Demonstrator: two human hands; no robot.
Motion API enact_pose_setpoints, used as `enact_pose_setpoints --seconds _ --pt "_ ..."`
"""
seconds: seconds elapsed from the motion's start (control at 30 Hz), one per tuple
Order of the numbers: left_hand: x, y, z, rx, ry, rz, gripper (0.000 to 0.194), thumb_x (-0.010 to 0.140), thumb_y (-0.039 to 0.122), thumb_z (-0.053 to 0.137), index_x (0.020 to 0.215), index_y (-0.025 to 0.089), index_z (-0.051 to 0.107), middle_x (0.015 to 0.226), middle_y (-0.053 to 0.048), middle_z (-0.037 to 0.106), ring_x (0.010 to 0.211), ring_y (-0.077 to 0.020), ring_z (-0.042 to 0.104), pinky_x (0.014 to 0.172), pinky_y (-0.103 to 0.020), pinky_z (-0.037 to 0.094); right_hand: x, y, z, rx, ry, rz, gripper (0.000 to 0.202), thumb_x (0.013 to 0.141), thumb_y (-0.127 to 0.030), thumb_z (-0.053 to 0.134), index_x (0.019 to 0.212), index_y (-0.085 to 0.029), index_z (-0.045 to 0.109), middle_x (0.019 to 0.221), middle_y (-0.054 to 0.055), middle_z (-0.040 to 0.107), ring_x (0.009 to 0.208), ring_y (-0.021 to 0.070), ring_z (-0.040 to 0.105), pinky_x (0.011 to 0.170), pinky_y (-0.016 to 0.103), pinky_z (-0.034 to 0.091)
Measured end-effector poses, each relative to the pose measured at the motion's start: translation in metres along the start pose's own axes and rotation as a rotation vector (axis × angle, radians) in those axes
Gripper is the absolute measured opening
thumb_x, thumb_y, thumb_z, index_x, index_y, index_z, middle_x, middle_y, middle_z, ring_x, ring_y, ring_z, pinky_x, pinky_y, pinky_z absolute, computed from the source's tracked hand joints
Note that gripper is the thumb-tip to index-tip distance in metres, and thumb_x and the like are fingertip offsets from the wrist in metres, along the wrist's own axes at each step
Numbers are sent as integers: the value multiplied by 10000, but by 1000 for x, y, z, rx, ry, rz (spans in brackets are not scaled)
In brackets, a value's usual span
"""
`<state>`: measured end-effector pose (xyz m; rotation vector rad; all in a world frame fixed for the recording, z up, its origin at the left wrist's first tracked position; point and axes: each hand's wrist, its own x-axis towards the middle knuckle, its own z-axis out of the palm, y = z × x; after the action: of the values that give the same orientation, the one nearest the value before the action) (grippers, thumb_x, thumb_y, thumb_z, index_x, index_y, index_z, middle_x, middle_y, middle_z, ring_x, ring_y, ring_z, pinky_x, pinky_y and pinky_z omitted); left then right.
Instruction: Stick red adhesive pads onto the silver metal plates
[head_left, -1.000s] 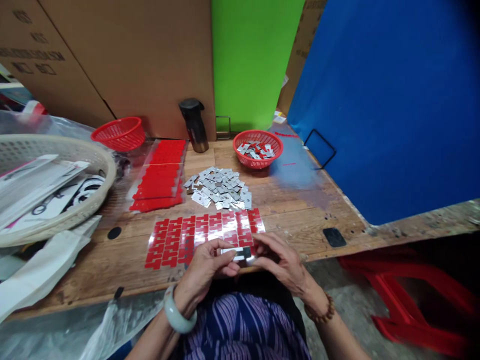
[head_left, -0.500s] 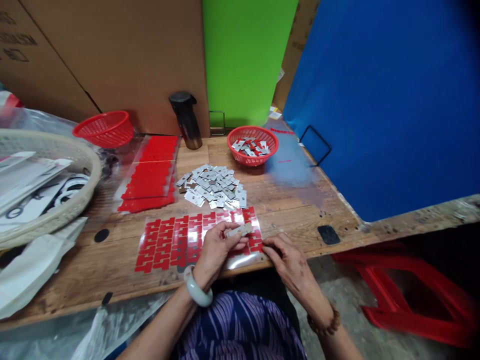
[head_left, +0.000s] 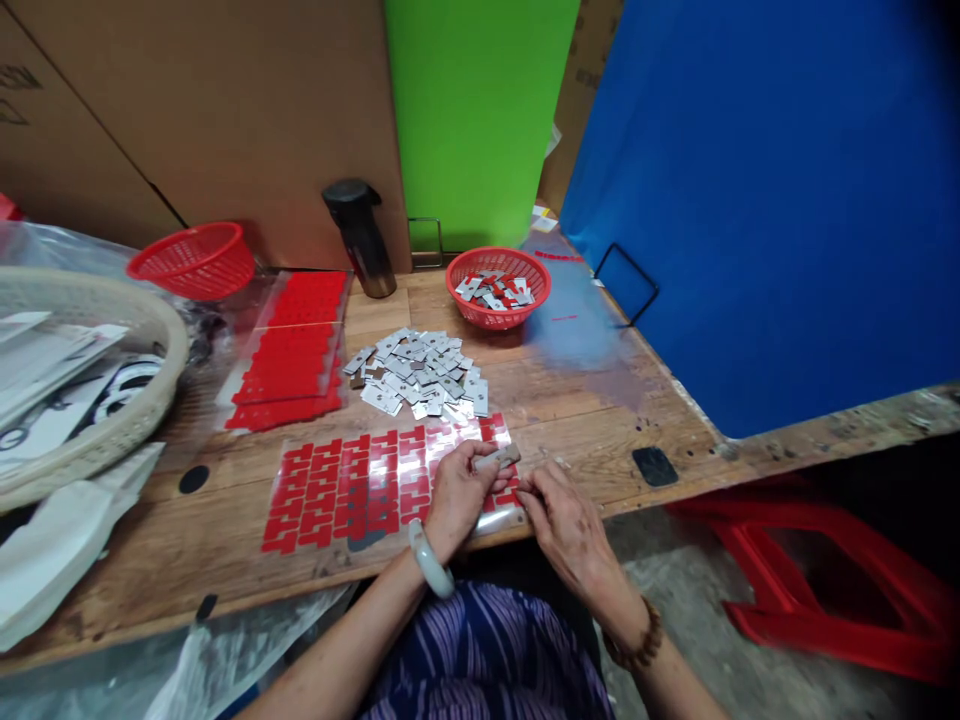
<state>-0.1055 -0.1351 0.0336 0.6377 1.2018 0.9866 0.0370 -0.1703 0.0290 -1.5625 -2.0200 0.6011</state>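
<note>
My left hand (head_left: 459, 492) is closed on a small metal plate (head_left: 498, 458) over the right end of a clear sheet (head_left: 341, 490) that carries rows of red cut-out pieces. Close beside it, my right hand (head_left: 562, 515) has its thumb and forefinger pinched together at the sheet's right edge; what lies between the fingertips is too small to make out. Behind the sheet lies a loose pile of metal plates (head_left: 420, 372). A red basket (head_left: 459, 300) beyond the pile holds metal plates and red pieces.
Stacked red sheets (head_left: 289, 350), another red basket (head_left: 195, 262) and a dark bottle (head_left: 364, 240) stand at the back left. A large pale basket (head_left: 169, 385) fills the left side. A blue panel (head_left: 765, 220) rises at right, above a red stool (head_left: 810, 590).
My left hand has moved right with the metal plate, closer to my right hand. My right hand remains at the sheet's right edge, and the view has shifted slightly.
</note>
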Motion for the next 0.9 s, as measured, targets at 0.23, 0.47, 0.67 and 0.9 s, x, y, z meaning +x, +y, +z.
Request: enact_pose_setpoints --seconds 0.23,0.47,0.67,0.9 --pt "-1 3 3 14 43 -20 124 760 35 591 853 106 550 701 -63 692 673 -159 698 644 -236 548 -15 -1 15 -10 159 0 176 896 -176 433 942 -182 603 910 77 568 846 194 539 765 319 430" --pt "-2 4 4 11 55 2 140 746 53 611 848 125 549 693 -37 689 640 -150 693 649 -251 550 -5 -2 12 11 66 85 116 857 -169 470 803 -196 570 815 41 549 774 181 513 723 307 413" --pt "-1 0 4 37 67 30 133 732 78 629 815 145 550 649 -19 689 651 -170 697 639 -267 549 -4 -3 10 38 58 48 126 858 -141 432 774 -196 508 803 38 518 764 178 487 722 308 398" --pt "1 -1 4 75 73 39 115 754 64 599 833 136 558 674 -35 695 675 -165 702 619 -236 543 -18 -8 4 176 7 -51 138 891 -118 380 816 -194 467 831 44 495 807 175 476 741 308 389"
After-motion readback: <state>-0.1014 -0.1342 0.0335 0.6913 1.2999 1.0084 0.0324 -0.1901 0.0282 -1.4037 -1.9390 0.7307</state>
